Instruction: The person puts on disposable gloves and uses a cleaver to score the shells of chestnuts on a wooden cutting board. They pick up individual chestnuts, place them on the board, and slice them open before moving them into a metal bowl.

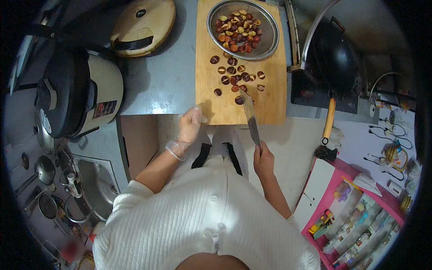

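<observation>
My right hand [264, 158] grips the handle of a kitchen knife [250, 113]. Its broad blade points away from me over the wooden cutting board [207, 81], and the tip reaches beside a dark chestnut [239, 100]. At the board's near left corner is my left hand [191, 122], in a clear plastic glove with its fingers curled; whether anything is inside them is hidden. Several brown chestnuts [233, 70] lie scattered on the board, many with a pale slit. Beyond them, a metal mesh strainer [275, 44] holds many cut chestnuts.
Left on the grey counter [158, 77] are a round electric griddle [145, 23] and an electric pressure cooker [77, 94]. A sink [98, 182] lies nearer on that side. At right, a black wok [332, 60] extends its wooden handle [329, 118] past the counter edge.
</observation>
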`<state>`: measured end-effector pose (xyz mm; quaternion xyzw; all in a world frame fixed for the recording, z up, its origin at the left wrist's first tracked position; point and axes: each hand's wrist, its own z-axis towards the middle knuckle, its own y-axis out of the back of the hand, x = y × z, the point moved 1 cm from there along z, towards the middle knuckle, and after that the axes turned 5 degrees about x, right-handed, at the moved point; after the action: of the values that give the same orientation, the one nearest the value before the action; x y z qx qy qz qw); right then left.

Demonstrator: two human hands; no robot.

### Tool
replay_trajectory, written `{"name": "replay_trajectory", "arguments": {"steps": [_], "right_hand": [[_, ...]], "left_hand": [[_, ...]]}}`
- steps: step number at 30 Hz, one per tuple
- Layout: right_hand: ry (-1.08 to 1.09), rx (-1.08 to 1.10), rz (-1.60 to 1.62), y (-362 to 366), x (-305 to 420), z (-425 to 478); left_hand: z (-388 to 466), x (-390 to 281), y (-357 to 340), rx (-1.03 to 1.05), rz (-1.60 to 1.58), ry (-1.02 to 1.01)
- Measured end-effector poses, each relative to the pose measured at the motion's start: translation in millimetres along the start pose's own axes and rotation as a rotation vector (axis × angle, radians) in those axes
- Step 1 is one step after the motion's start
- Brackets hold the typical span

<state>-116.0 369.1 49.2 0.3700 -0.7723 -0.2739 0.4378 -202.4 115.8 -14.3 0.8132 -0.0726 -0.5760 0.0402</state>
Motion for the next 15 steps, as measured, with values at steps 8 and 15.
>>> {"name": "replay_trajectory", "arguments": {"steps": [8, 15], "right_hand": [[0.008, 0.091, -0.053, -5.1, 4.5, 1.3], [0.03, 0.092, -0.02, -8.3, 1.1, 0.3]], "left_hand": [[-1.2, 7.5, -2.7, -0.029, -0.119, 0.0], [4.8, 3.5, -4.7, 0.018, -0.072, 0.043]]}}
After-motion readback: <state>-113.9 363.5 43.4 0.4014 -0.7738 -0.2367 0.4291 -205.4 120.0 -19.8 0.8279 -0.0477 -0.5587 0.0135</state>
